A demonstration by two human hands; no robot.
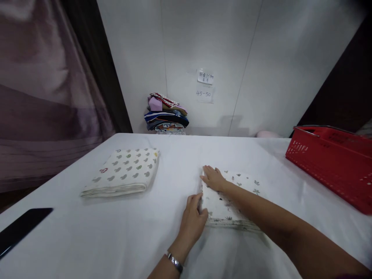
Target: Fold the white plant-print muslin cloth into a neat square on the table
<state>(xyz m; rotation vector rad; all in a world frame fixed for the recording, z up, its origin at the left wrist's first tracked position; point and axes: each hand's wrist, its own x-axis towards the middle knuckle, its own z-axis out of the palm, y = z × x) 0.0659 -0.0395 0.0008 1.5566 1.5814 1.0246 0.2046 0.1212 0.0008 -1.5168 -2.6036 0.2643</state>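
A folded white cloth with small grey plant prints lies on the white table in front of me. My right hand lies flat on its far left corner, fingers stretched out. My left hand, with a metal bracelet on the wrist, presses against the cloth's left edge, its thumb on top and its fingers curled at the side. A second folded white cloth with grey, green and red prints rests apart to the left, touched by neither hand.
A red plastic basket stands at the table's right edge. A dark flat object lies at the near left edge. A pile of coloured folded fabrics sits against the white wall, under two paper notes. A mauve curtain hangs on the left.
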